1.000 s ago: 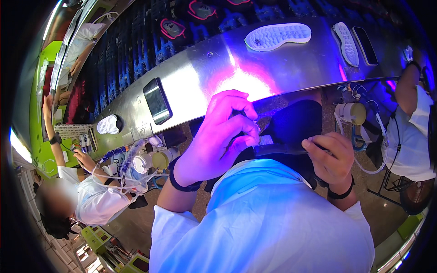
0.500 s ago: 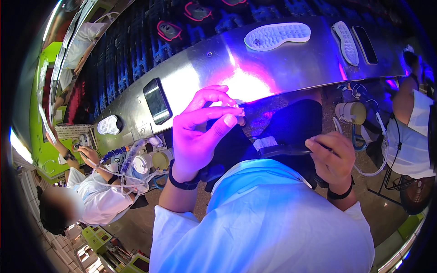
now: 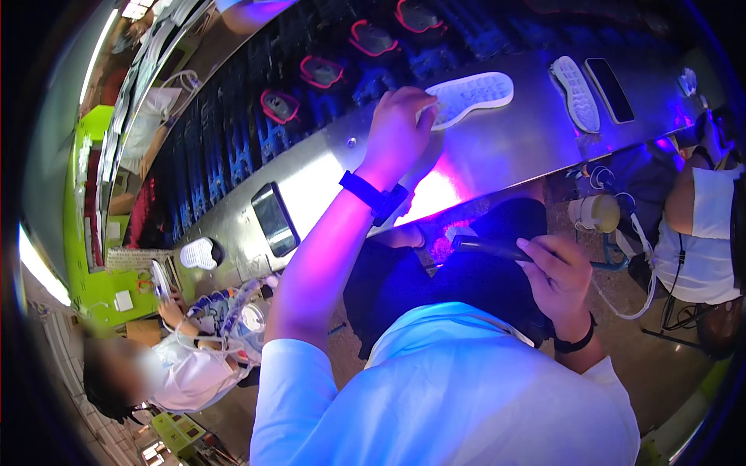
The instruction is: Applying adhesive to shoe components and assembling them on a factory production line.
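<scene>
My left hand (image 3: 400, 132) reaches over the metal bench, its fingers curled at the left end of a white shoe sole (image 3: 478, 92). What the fingertips hold, if anything, is hidden. In my right hand (image 3: 561, 273), above my lap, is a brush (image 3: 496, 248) with a dark handle. Its pale, flat bristles point left and away from me. A second white sole (image 3: 576, 95) lies farther right on the bench, beside a dark phone (image 3: 610, 90).
Beyond the metal bench (image 3: 536, 132) runs a dark, slatted conveyor (image 3: 225, 147) carrying several red-rimmed shoe pieces (image 3: 321, 71). Another phone (image 3: 274, 219) and a white sole piece (image 3: 200, 253) lie to the left. Co-workers sit on both sides, near tubs (image 3: 594, 213) and tubes.
My left hand has moved forward from above my lap, where it pinched something small and pale, to the sole's left end. The brush stays in my right hand. The view has shifted slightly.
</scene>
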Tool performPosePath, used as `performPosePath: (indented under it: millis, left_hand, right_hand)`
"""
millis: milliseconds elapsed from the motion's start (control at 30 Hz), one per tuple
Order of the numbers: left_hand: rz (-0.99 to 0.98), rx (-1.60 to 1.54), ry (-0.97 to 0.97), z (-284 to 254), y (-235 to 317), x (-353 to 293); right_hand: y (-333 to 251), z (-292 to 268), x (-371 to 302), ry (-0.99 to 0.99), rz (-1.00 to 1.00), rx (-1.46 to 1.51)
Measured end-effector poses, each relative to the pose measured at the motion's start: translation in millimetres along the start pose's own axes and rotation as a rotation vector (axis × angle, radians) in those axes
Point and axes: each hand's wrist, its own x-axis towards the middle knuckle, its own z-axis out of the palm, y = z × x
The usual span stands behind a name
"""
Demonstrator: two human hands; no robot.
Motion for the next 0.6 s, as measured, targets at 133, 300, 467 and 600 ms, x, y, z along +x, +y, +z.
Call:
performPosePath:
  millis: [133, 300, 467, 600]
  left_hand:
    - [0.145, 0.397, -0.166, 1.6, 10.2, -2.9]
    - [0.224, 0.396, -0.290, 3.3, 0.4, -4.0]
    - [0.121, 0.280, -0.237, 0.4, 12.7, -4.8]
    - [-0.137, 0.135, -0.054, -14.9, 22.1, -35.4]
  right_hand:
    - [16.3, -4.9, -2.6, 0.046, 0.085, -0.005]
    - [37.2, -4.8, 0.8, 0.035, 0.174, 0.064]
    - [56.8, 4.5, 11.9, 0.026, 0.166, 0.161]
    - [61.8, 4.7, 20.5, -0.023, 0.343, 0.191]
